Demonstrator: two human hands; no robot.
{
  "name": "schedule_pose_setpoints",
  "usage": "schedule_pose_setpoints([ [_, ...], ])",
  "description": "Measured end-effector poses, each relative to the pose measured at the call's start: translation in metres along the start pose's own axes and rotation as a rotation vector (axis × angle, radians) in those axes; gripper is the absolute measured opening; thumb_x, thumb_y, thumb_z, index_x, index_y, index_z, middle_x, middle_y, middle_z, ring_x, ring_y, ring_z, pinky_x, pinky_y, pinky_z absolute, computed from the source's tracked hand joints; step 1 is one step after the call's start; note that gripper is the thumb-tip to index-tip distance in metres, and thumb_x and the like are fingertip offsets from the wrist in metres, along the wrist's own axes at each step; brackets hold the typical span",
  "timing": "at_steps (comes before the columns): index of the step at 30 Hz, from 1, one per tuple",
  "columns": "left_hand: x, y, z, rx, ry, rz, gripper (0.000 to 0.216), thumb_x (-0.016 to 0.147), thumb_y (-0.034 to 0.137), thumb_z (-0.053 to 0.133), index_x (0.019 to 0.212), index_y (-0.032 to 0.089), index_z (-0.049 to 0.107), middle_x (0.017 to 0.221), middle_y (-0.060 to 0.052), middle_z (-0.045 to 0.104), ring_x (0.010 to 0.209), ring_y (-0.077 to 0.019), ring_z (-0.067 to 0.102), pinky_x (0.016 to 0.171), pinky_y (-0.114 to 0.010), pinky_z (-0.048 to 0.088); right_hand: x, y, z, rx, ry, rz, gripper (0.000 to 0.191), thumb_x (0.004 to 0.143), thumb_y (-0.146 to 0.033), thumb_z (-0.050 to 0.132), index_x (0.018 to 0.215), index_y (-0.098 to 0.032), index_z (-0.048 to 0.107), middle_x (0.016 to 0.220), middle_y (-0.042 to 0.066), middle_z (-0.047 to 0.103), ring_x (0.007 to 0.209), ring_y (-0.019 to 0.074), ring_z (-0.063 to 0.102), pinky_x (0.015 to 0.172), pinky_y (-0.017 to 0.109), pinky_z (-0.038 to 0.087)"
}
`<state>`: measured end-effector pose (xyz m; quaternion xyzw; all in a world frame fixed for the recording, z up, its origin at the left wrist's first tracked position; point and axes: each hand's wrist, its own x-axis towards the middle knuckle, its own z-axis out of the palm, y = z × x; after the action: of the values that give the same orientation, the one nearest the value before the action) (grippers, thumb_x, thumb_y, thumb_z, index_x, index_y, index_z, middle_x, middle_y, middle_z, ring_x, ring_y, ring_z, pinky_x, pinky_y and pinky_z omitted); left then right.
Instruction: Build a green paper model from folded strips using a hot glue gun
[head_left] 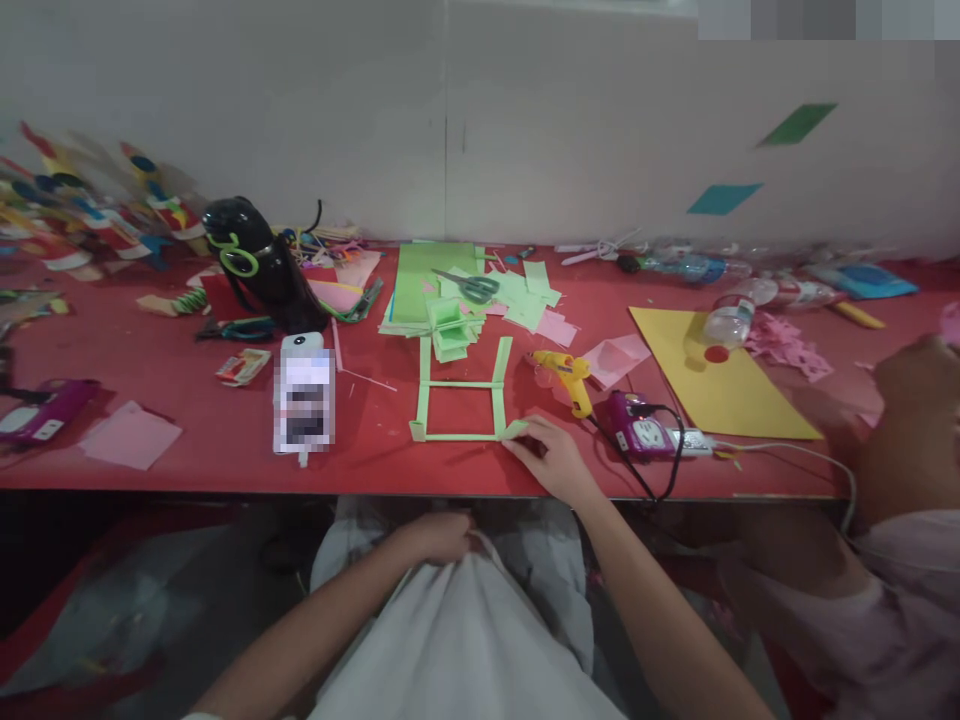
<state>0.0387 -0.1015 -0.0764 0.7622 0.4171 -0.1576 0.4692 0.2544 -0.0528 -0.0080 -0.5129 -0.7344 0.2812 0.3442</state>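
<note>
A frame of light green paper strips (pixel 461 400) lies flat on the red table (pixel 187 370) in front of me. My right hand (pixel 551 455) rests on the table at the frame's near right corner, fingers closed on the end of a strip. My left hand (pixel 439 535) is below the table edge in my lap, pressed against white cloth (pixel 465 620); its fingers are curled and partly hidden. A yellow glue gun (pixel 568 375) lies just right of the frame. Behind the frame sit folded green paper pieces (pixel 448 330) and scissors (pixel 472 285).
A phone (pixel 304 400) lies left of the frame, a black bag (pixel 259 260) behind it. A purple power strip (pixel 637 432) with cables and a yellow sheet (pixel 720 385) lie to the right. Another person's arm (pixel 900 420) reaches in at the right edge. Plastic bottles (pixel 731 315) and paper scraps line the back.
</note>
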Motion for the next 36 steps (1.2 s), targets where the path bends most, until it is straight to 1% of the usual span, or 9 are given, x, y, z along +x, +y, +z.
schedule_pose_setpoints([
  [4, 0.015, 0.005, 0.007, -0.028, 0.085, 0.014, 0.028, 0.087, 0.030, 0.052, 0.098, 0.018, 0.075, 0.107, -0.013, 0.075, 0.096, -0.0283, 0.069, 0.087, -0.038, 0.052, 0.000, 0.000, 0.000, -0.002, -0.004, 0.004, 0.020, 0.094, -0.038, 0.061, 0.089, -0.023, 0.073, 0.088, 0.006, 0.068, 0.079, 0.0196, 0.064, 0.073, 0.033, 0.051],
  [9, 0.026, 0.010, 0.014, -0.091, 0.304, 0.014, 0.047, 0.101, 0.035, 0.028, 0.129, 0.019, 0.061, 0.134, -0.012, 0.065, 0.123, -0.0255, 0.059, 0.107, -0.040, 0.043, 0.000, 0.001, 0.001, 0.008, 0.006, -0.017, 0.020, 0.094, -0.037, 0.060, 0.088, -0.022, 0.072, 0.090, 0.007, 0.069, 0.082, 0.0201, 0.065, 0.076, 0.034, 0.051],
  [13, 0.030, 0.006, 0.025, -0.007, 0.415, 0.001, 0.044, 0.101, 0.038, 0.033, 0.130, 0.020, 0.060, 0.136, -0.013, 0.063, 0.125, -0.0279, 0.058, 0.110, -0.045, 0.041, 0.000, 0.001, 0.001, -0.012, 0.027, -0.011, 0.023, 0.095, -0.039, 0.058, 0.087, -0.022, 0.071, 0.085, 0.006, 0.067, 0.075, 0.0184, 0.063, 0.068, 0.031, 0.050],
  [17, 0.023, -0.010, 0.051, 0.119, 0.314, 0.008, 0.041, 0.099, 0.035, 0.035, 0.119, 0.013, 0.064, 0.115, -0.018, 0.071, 0.108, -0.0306, 0.067, 0.096, -0.046, 0.051, -0.001, -0.001, 0.001, 0.003, 0.029, -0.005, 0.022, 0.095, -0.040, 0.058, 0.088, -0.023, 0.071, 0.089, 0.007, 0.068, 0.076, 0.0190, 0.063, 0.068, 0.032, 0.051],
  [22, 0.005, -0.021, 0.065, 0.184, 0.267, -0.006, 0.028, 0.090, 0.022, 0.050, 0.107, 0.010, 0.068, 0.116, -0.022, 0.069, 0.114, -0.0350, 0.063, 0.102, -0.051, 0.046, -0.004, -0.004, 0.001, 0.024, 0.038, -0.001, 0.015, 0.093, -0.033, 0.060, 0.090, -0.022, 0.071, 0.094, 0.008, 0.068, 0.081, 0.0198, 0.065, 0.072, 0.033, 0.053],
  [26, -0.040, -0.009, 0.029, 0.080, 0.281, -0.045, 0.033, 0.096, 0.029, 0.041, 0.107, 0.015, 0.069, 0.114, -0.015, 0.070, 0.110, -0.0296, 0.065, 0.098, -0.044, 0.048, -0.006, -0.003, -0.006, 0.045, 0.048, -0.032, 0.016, 0.093, -0.024, 0.054, 0.100, -0.022, 0.069, 0.099, 0.009, 0.067, 0.080, 0.0191, 0.065, 0.070, 0.033, 0.054],
  [31, -0.128, 0.002, -0.053, -0.428, 0.174, 0.143, 0.024, 0.094, 0.040, 0.052, 0.096, 0.026, 0.072, 0.091, -0.002, 0.074, 0.084, -0.0186, 0.069, 0.076, -0.029, 0.053, 0.020, -0.020, -0.033, 0.005, 0.167, -0.099, 0.023, 0.097, -0.022, 0.047, 0.106, -0.025, 0.067, 0.107, 0.009, 0.069, 0.103, 0.0231, 0.066, 0.091, 0.040, 0.054],
  [33, -0.144, 0.002, -0.085, -0.643, 0.423, 0.200, 0.029, 0.096, 0.042, 0.049, 0.092, 0.022, 0.070, 0.081, -0.003, 0.071, 0.069, -0.0156, 0.066, 0.064, -0.026, 0.052, 0.051, -0.036, -0.047, -0.045, 0.193, -0.149, 0.025, 0.097, -0.022, 0.045, 0.109, -0.025, 0.067, 0.113, 0.009, 0.070, 0.109, 0.0244, 0.065, 0.095, 0.043, 0.052],
  [36, -0.136, -0.003, -0.125, -0.752, 1.044, 0.199, 0.026, 0.095, 0.042, 0.052, 0.093, 0.020, 0.066, 0.076, -0.003, 0.066, 0.056, -0.0116, 0.057, 0.051, -0.023, 0.045, 0.116, -0.055, -0.061, -0.112, 0.106, -0.168, 0.031, 0.095, -0.016, 0.044, 0.115, -0.022, 0.067, 0.116, 0.010, 0.071, 0.107, 0.0247, 0.066, 0.091, 0.042, 0.054],
])
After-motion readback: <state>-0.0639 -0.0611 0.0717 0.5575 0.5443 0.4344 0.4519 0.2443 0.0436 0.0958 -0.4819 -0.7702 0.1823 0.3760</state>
